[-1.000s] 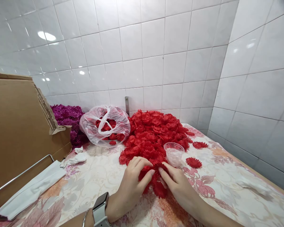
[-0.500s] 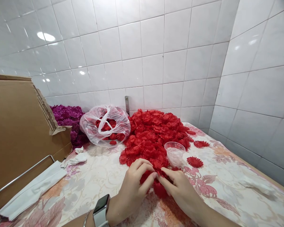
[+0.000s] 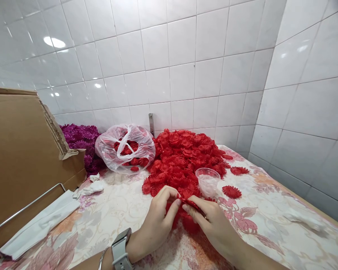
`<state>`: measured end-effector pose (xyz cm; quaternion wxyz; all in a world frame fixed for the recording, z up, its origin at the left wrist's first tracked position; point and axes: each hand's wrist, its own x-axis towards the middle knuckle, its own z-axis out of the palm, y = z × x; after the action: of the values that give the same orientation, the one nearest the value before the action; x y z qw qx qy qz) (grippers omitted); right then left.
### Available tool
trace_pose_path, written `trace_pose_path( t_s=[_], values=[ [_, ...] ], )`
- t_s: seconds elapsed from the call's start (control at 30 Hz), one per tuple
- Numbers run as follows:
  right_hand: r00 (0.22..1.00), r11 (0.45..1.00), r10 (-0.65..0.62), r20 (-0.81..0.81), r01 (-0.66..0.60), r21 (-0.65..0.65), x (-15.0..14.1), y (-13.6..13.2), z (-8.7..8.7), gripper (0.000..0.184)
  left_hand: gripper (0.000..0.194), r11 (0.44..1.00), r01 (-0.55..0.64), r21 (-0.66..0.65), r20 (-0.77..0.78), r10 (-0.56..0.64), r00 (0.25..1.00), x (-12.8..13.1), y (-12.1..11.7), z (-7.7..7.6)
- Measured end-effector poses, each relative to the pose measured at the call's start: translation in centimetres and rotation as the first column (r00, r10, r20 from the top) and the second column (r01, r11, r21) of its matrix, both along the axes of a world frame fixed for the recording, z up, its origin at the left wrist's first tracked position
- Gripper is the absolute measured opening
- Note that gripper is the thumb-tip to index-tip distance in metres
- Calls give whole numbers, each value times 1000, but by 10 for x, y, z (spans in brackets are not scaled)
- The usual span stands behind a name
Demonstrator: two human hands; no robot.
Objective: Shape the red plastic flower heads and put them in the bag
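Both hands meet low in the middle of the head view, in front of a heap of red artificial flowers (image 3: 186, 153). Between thumb and fingers my left hand (image 3: 163, 217) pinches the edge of a red fabric flower (image 3: 190, 204). My right hand (image 3: 214, 221) grips the same flower from the other side, its fingers partly covering it. More red petals lie under the hands, partly hidden. Just beyond my right hand stands a clear plastic cup (image 3: 207, 182) with whitish contents that I cannot make out.
A tied clear plastic bag (image 3: 125, 150) of red flowers sits left of the heap. Purple flowers (image 3: 81, 142) are piled behind a cardboard box (image 3: 22, 142). Loose red flowers (image 3: 231, 192) lie to the right on the floral tablecloth (image 3: 115, 202). Tiled walls (image 3: 183, 82) close off the back and right.
My left wrist has turned, so the watch face tilts away. Both hands have shifted slightly, and the red flower between them now stands more edge-on.
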<state>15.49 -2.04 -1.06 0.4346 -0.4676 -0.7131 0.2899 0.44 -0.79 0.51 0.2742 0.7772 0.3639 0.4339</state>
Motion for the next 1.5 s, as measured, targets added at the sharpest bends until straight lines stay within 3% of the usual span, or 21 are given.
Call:
trace_pose_path(
  t_s=[0.17,0.3,0.4,0.47,0.57,0.7,0.83,0.97,1.1,1.2,1.33,1.5],
  values=[
    [990,1000,-24,-140,22,-13,-1,-3,0,27,12,994,18,-109,134,-4,991,2,-1,-2],
    [975,999,-35,-221,32,-20,1,-4,-1,28,11,996,-12,-87,221,31,975,3,-1,-1],
    [955,992,-123,-269,114,-50,4,-2,0,33,11,981,-185,-58,313,194,930,-3,9,4],
    [940,981,-185,-288,159,-111,6,2,1,35,8,930,-368,-5,343,347,873,-9,19,7],
    [930,969,-197,-310,137,-204,7,7,-1,34,5,893,-449,25,328,417,848,-17,34,7],
    [935,969,-180,-307,114,-219,8,9,-2,30,18,904,-427,28,254,407,877,-18,41,-1],
    [943,972,-179,-281,125,-198,8,8,-1,28,34,906,-411,97,230,381,895,-14,32,1],
    [957,979,-155,-245,116,-169,7,5,-1,29,25,952,-230,204,127,207,970,-10,16,7],
    [1000,998,-26,-10,25,-56,4,1,1,24,7,949,-104,297,27,100,995,-6,2,9],
    [993,1000,23,112,-26,18,3,-1,0,20,7,962,-10,272,-60,27,998,-4,-2,8],
    [991,999,7,130,-12,36,4,-1,-2,19,6,973,17,230,-96,5,995,-4,-1,7],
    [996,999,6,94,-10,38,5,1,-3,22,10,956,38,290,-26,-32,999,-5,0,4]
  ],
)
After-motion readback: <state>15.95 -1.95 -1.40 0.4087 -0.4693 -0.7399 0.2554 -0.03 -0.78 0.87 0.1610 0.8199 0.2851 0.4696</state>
